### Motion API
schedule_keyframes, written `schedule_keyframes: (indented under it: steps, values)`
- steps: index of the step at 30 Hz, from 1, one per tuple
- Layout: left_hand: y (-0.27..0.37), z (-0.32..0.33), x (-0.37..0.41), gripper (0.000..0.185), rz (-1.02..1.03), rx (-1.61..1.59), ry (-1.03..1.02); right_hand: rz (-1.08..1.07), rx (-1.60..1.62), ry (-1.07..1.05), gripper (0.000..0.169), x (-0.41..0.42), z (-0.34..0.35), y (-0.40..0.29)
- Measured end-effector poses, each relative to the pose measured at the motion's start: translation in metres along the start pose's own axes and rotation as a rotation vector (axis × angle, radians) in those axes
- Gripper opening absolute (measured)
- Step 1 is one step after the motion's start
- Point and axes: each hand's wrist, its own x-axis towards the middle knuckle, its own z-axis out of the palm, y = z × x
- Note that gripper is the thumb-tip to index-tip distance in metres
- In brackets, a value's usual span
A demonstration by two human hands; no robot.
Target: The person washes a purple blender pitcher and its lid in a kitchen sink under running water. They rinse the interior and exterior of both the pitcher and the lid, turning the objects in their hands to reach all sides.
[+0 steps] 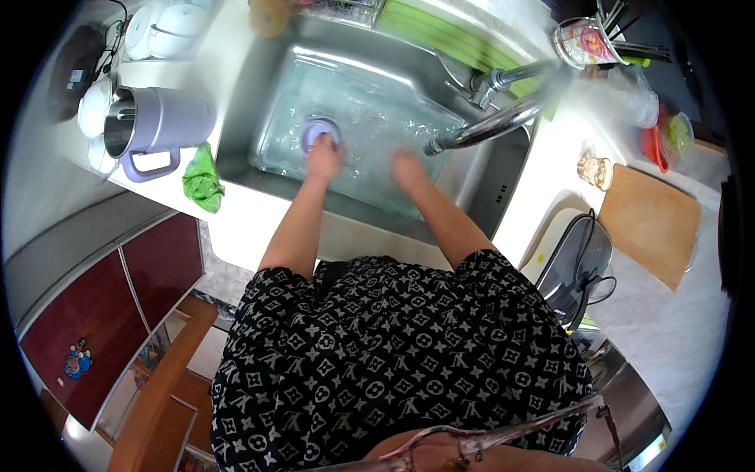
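Note:
A stainless steel sink with cloudy, rippling water lies before me. My left hand holds a round lilac lid over the left part of the water. Motion blurs my right hand, which is above the water at the right, close to the mouth of the chrome faucet. Its fingers are too smeared to show whether they grip anything. On the left counter a lilac jug with a steel interior lies on its side, its handle towards me. A crumpled green cloth sits beside that handle.
White bowls stand at the back left. A green ribbed panel runs behind the sink. Rightward are a utensil holder, a small amber glass, a wooden cutting board and a dark-lidded appliance with a cord.

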Motion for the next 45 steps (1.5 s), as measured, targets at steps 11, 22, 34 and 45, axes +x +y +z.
schedule_keyframes:
  steps: [11, 22, 34, 45]
  values:
    - [-0.007, 0.009, 0.018, 0.029, -0.050, 0.548, -0.343, -0.058, 0.271, -0.087, 0.020, -0.005, -0.005, 0.001]
    - [0.014, 0.012, 0.014, 0.033, 0.287, -0.273, -0.420, 0.070, 0.366, 0.558, 0.022, 0.031, -0.002, -0.011]
    - [0.003, 0.006, 0.009, 0.033, 0.063, 0.573, -0.440, -0.265, -0.256, -0.247, 0.020, 0.010, -0.009, -0.004]
    - [0.020, 0.005, 0.015, 0.034, 0.028, -0.046, -0.476, -0.283, 0.530, -0.196, 0.025, 0.012, -0.052, -0.026]
